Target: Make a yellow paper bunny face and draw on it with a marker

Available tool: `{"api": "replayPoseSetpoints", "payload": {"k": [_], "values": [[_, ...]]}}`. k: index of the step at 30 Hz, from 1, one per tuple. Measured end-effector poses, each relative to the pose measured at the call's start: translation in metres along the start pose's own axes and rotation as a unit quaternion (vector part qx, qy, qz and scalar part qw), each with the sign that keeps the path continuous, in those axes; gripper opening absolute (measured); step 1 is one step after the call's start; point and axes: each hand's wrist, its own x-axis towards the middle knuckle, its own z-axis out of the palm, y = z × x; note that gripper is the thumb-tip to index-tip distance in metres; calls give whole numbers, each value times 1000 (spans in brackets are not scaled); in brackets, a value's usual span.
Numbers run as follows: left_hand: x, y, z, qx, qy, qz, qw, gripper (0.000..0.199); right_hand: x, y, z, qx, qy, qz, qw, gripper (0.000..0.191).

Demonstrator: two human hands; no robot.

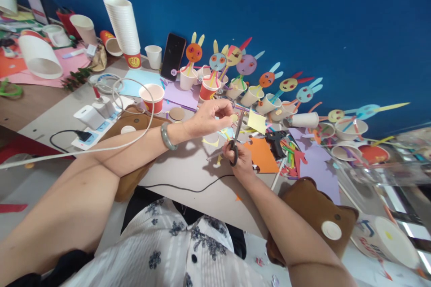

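My right hand (239,158) is wrapped round the black handles of a pair of scissors (239,126), whose blades point up and away from me. Just left of the blades, my left hand (213,117) is closed in a pinch on a small piece of pale yellow paper (234,119). A yellow paper square (257,122) lies beyond the scissors. Below my left hand is a cut yellow scrap (211,140) on the table. An orange sheet (262,156) lies right of my right hand, beside a black glue gun (275,144).
Paper cups with rabbit-faced figures (194,53) line the blue wall. A tall cup stack (123,27), a phone (173,56) and a red cup (152,97) stand at the left. A white cable (148,112) from the power strip (97,132) crosses over my left forearm. Brown cushions (313,215) flank me.
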Motion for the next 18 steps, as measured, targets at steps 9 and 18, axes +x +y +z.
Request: {"api": "replayPoseSetpoints", "payload": {"k": [9,18], "values": [[2,2,-1,-59,-60,-60,995,20,0,-12,1,11,-60,-28,998,66],[3,3,-3,-61,-73,-79,992,18,-1,-11,0,7,-59,-28,998,67]]}}
